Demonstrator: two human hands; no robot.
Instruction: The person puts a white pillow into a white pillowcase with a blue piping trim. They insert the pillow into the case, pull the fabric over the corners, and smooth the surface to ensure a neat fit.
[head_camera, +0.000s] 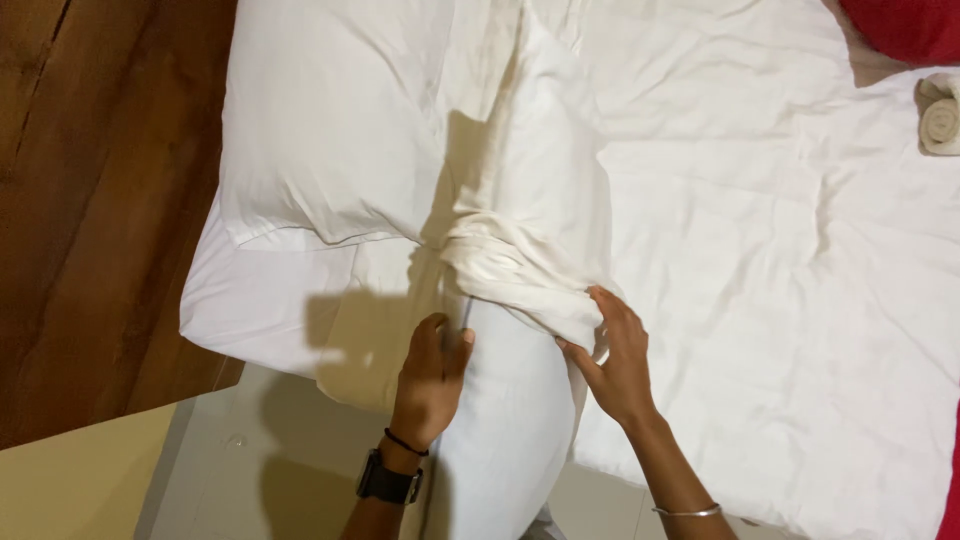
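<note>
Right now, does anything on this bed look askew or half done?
Yes. The pillowcase is bunched in thick folds partway along the pillow, leaving its near end bare. The left hand and right hand grip the bunched edge.

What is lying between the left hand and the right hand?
In the head view, the pillow and the bunched pillowcase edge lie between the left hand and right hand.

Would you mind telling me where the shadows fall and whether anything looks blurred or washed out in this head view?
Head view: soft shadows of the arms fall to the left of the left hand, onto the sheet and the floor; the right hand grips the bunched pillowcase and is slightly soft; the white bedding is bright yet keeps its creases; no glare.
</note>
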